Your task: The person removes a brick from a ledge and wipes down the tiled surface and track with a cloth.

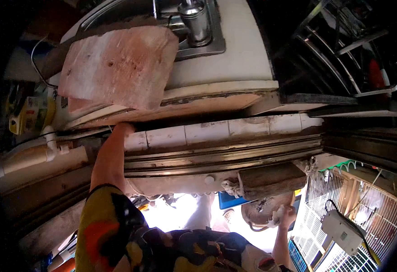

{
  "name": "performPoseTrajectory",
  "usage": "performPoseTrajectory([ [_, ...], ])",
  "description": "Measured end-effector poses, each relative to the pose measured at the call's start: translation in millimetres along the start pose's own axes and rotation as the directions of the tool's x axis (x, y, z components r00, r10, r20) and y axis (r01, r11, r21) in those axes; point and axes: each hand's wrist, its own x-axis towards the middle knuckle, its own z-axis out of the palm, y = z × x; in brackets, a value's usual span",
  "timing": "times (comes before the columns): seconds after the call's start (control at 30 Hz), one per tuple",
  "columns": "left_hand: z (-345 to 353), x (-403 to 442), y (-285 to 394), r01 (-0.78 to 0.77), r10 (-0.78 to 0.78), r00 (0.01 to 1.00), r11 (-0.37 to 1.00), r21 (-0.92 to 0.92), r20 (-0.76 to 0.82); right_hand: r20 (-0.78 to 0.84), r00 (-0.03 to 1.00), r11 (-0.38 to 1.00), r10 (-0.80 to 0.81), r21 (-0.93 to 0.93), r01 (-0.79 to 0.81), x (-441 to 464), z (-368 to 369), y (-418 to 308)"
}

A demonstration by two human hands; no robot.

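Note:
On the left, my left arm reaches up to the underside of the counter. Only the wrist end of my left hand (125, 128) shows there; its fingers are hidden behind the edge, so its grip is unseen. My right hand (288, 215) is low on the right, fingers curled round a crumpled whitish wad (276, 216), perhaps cloth. Just left of it is a round brown basin-like container (258, 209). Above my left hand, a large pinkish, pitted block (116, 65) rests at the counter's front edge, overlapping the sink.
A metal faucet (195, 25) stands by the sink on the white counter (234, 59). Below run a white tiled ledge (207, 132) and metal rails (225, 156). Wire cages (379, 199) with a grey box (343, 231) are at right; a white pipe (49, 143) is at left.

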Motion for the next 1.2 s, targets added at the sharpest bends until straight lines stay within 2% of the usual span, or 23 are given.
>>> performPoseTrajectory([
  [0.03,-1,2,4,-0.006,0.006,1.0,1.0,-0.002,0.002,0.034,0.989,0.989,0.145,0.002,-0.145,-1,-2,-15],
  [0.13,0,1,20,-0.024,0.024,1.0,1.0,0.006,-0.001,0.026,0.996,0.992,0.091,0.085,-0.093,-4,-3,-7],
  [0.17,0,2,24,-0.033,0.033,0.999,0.999,0.003,0.003,0.021,0.999,0.997,-0.03,-0.076,0.031,-2,-5,-3],
  [0.27,2,-6,39,-0.072,0.072,0.997,0.997,-0.014,0.007,0.015,0.998,0.991,0.053,-0.12,-0.05,-3,-10,1],
  [0.33,4,-16,58,-0.119,0.121,0.992,0.992,-0.048,0.023,0.012,0.994,0.994,0.108,-0.002,-0.108,-4,-11,-10],
  [0.4,9,-24,82,-0.173,0.178,0.983,0.979,-0.11,0.036,0.004,0.994,0.99,0.113,0.084,-0.113,-4,-9,-16],
  [0.53,23,-19,145,-0.255,0.277,0.959,0.93,-0.265,0.052,0.014,0.999,0.998,-0.049,-0.025,0.049,2,-7,-7],
  [0.6,22,-16,187,-0.301,0.364,0.92,0.895,-0.329,0.148,0.022,1.0,0.998,0.001,0.058,-0.003,3,-6,-4],
  [0.63,20,-22,209,-0.377,0.451,0.88,0.855,-0.357,0.15,0.029,1.0,0.996,0.008,0.094,-0.011,4,-4,-1],
  [0.67,18,-27,229,-0.448,0.533,0.833,0.807,-0.385,0.148,0.038,0.999,0.991,0.015,0.13,-0.02,4,-2,-1],
  [0.73,55,39,263,-0.503,0.545,0.837,0.794,-0.342,0.034,0.026,0.999,0.997,0.024,0.071,-0.026,5,-4,-11],
  [0.77,82,98,276,-0.671,0.735,0.678,0.623,-0.402,0.006,0.019,0.999,0.999,0.028,0.041,-0.029,6,-4,-17],
  [0.8,99,136,288,-0.792,0.878,0.477,0.41,-0.451,-0.04,0.037,0.999,1.0,0.024,-0.007,-0.024,8,-5,-17],
  [0.9,81,105,345,-0.651,0.702,0.712,0.669,-0.359,0.017,0.04,0.999,0.992,0.0,-0.123,0.005,15,-5,-1],
  [0.97,64,76,378,-0.515,0.548,0.835,0.807,-0.29,0.044,0.035,0.999,0.998,-0.029,-0.048,0.031,14,-4,-3],
  [1.0,59,66,386,-0.514,0.545,0.838,0.806,-0.293,0.033,0.03,0.999,0.999,-0.041,-0.011,0.041,12,-4,-3],
  [1.07,48,48,400,-0.516,0.542,0.84,0.802,-0.301,0.006,0.032,0.999,0.996,0.016,-0.083,-0.013,17,-5,-1],
  [1.2,25,27,391,-0.52,0.587,0.796,0.788,-0.33,0.146,0.029,1.0,0.999,-0.008,-0.048,0.01,13,-6,-11],
])
